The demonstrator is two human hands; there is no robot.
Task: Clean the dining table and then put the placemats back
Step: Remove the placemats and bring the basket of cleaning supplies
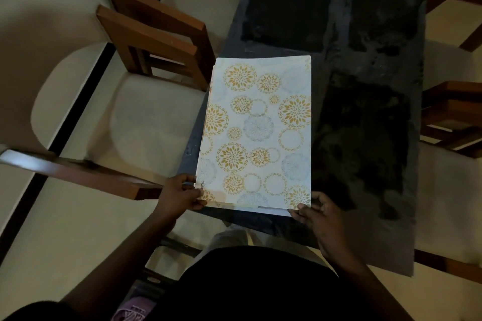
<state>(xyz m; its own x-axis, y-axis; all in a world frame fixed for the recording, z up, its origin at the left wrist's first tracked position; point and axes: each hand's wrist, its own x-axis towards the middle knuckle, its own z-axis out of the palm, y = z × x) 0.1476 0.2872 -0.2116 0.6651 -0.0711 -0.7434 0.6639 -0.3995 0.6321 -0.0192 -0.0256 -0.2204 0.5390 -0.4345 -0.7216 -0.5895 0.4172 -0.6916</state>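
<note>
Gripping the near corners of a stack of placemats point(258, 133), both hands are closed on it. The left hand point(180, 194) pinches the near left corner, thumb on top and fingers curled round the edge. The right hand point(320, 214) holds the near right corner with its fingers bent against the stack's edge. The placemats are white with gold flower circles and pale blue-grey ones. Offset edges along the near and left sides show that several sheets lie under the top one. Small dark lettering runs along the near left edge, partly covered by the left thumb.

The stack sits on the left half of the desk point(365, 60), its long side running away from the person and its near end close to the desk's front edge. Whether the near end is lifted off the surface cannot be told. The desk has a dark glass top with smeared grey patches around darker rectangular areas.

A wooden chair point(156, 34) with a cream seat stands at the desk's left side, and another wooden chair point(453, 112) stands at the right. Pale floor point(78, 229) with a black stripe lies to the left.
</note>
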